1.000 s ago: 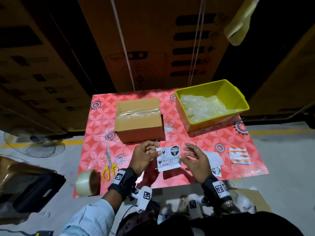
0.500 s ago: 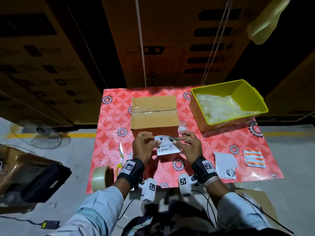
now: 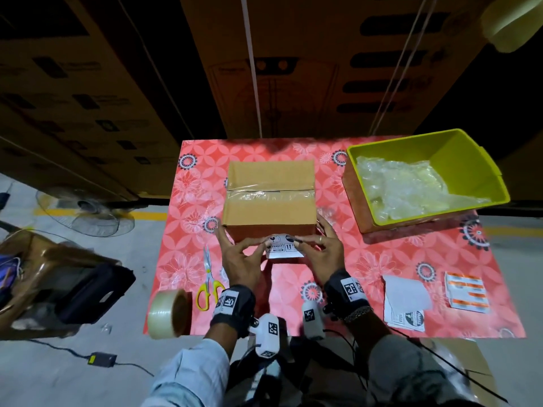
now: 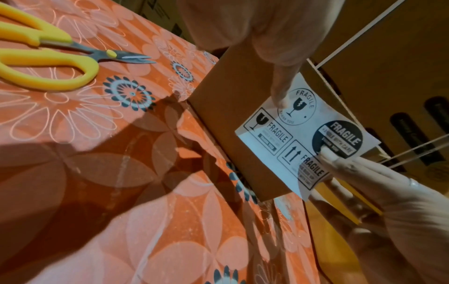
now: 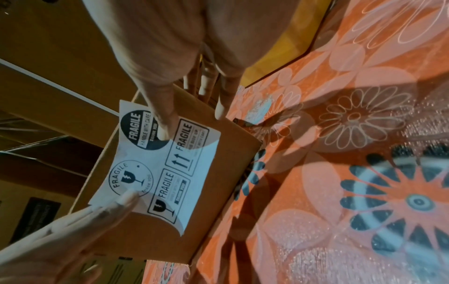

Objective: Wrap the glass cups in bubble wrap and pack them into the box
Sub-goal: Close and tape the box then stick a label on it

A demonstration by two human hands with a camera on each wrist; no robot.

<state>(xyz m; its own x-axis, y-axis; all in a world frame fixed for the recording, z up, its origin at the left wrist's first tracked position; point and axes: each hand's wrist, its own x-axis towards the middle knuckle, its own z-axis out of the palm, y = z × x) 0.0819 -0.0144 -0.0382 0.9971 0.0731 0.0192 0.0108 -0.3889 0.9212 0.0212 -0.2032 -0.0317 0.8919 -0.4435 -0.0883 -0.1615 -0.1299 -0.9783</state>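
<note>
White paper under our fingertips: our left hand (image 3: 239,259) and right hand (image 3: 323,251) press the fragile sticker sheet (image 3: 283,247) with straight fingers flat against the near side of the taped box (image 3: 269,207). Half a second ago we held it just short of the cardboard. Yellow scissors (image 3: 208,283) lie left of the hands.

sleeves (image 3: 194,374): light blue | wristbands (image 3: 232,306): black, white square-code tags | wrist cameras (image 3: 269,333): white, black cables | right hand (image 3: 326,254): finger ring, metal bracelet
</note>
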